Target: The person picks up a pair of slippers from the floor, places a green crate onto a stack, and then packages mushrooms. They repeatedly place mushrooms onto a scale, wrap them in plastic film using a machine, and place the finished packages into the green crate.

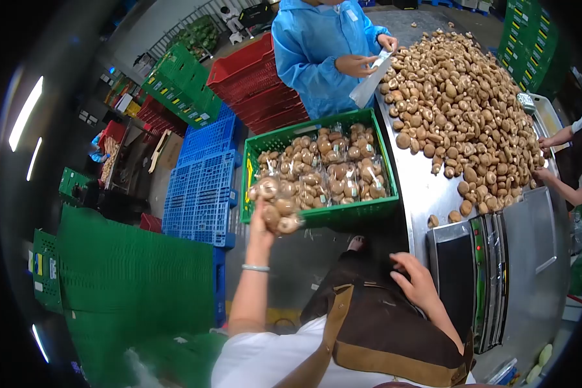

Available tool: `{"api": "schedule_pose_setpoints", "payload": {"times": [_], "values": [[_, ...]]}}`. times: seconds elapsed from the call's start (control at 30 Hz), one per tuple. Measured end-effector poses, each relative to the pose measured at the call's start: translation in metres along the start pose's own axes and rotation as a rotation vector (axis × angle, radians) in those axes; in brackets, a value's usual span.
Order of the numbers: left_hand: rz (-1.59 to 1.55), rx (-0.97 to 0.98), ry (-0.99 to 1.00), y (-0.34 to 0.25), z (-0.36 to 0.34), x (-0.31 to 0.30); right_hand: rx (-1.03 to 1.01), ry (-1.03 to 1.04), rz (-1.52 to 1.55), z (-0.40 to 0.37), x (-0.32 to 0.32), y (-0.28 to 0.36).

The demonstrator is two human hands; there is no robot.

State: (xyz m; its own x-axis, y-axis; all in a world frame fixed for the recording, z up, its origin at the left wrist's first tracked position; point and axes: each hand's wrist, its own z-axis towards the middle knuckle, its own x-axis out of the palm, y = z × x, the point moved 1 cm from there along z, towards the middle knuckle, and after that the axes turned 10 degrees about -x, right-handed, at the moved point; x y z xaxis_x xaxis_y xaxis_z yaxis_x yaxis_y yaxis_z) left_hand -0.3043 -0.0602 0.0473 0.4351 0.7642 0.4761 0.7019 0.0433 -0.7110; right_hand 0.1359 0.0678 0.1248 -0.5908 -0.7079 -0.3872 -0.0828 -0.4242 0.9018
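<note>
My left hand (259, 225) grips a clear pack of mushrooms (279, 208), held over the near left corner of a green crate (352, 210). Inside that crate sit several clear packs of mushrooms (312, 187) in rows. Nothing is in my right hand (418, 279), whose fingers are loosely bent and apart; it hovers left of a wrapping machine with a black plate (456, 275). Loose brown mushrooms (462, 97) lie heaped on the metal table (407, 165) to the right.
Across the crate stands a person in a blue gown (323, 58), holding a clear plastic bag (372, 81). Another person's arms (562, 181) reach in from the right. Blue pallets (197, 194), stacked red crates (258, 84) and stacked green crates (184, 84) stand on the left.
</note>
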Motion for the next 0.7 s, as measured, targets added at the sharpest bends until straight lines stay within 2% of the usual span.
{"api": "schedule_pose_setpoints", "payload": {"times": [0.03,0.13,0.23,0.3,0.37,0.4,0.43,0.47,0.53,0.57,0.63,0.7], "values": [[0.055,0.086,-0.056,-0.018,0.02,-0.023,0.023,-0.019,-0.035,-0.005,0.004,-0.008],[0.188,0.14,-0.337,-0.059,0.085,-0.045,0.188,-0.062,-0.08,-0.025,0.015,-0.044],[0.319,0.202,-0.408,-0.071,0.165,-0.046,0.389,-0.12,-0.094,-0.022,0.018,-0.058],[0.393,0.191,-0.311,-0.07,0.236,-0.058,0.404,-0.219,-0.147,0.002,0.016,-0.049],[0.495,0.182,-0.413,-0.064,0.297,-0.065,0.451,-0.223,-0.274,0.026,0.017,-0.049],[0.595,0.25,-0.449,-0.065,0.302,-0.05,0.513,-0.239,-0.244,0.035,0.019,-0.047],[0.581,0.3,-0.349,-0.063,0.323,-0.05,0.561,-0.256,-0.211,0.049,0.021,-0.048],[0.675,0.255,-0.382,-0.06,0.355,-0.067,0.555,-0.259,-0.211,0.068,0.023,-0.048],[0.867,0.098,-0.398,-0.053,0.376,-0.078,0.599,-0.266,-0.203,0.087,0.035,-0.037],[0.926,0.127,-0.394,-0.056,0.387,-0.075,0.598,-0.227,-0.199,0.093,0.04,-0.036],[1.234,0.436,-0.549,-0.039,0.38,-0.076,0.581,-0.145,-0.186,0.106,0.05,-0.044],[1.478,0.403,-0.577,-0.055,0.337,-0.029,0.534,-0.095,-0.252,0.114,0.053,-0.049]]}}
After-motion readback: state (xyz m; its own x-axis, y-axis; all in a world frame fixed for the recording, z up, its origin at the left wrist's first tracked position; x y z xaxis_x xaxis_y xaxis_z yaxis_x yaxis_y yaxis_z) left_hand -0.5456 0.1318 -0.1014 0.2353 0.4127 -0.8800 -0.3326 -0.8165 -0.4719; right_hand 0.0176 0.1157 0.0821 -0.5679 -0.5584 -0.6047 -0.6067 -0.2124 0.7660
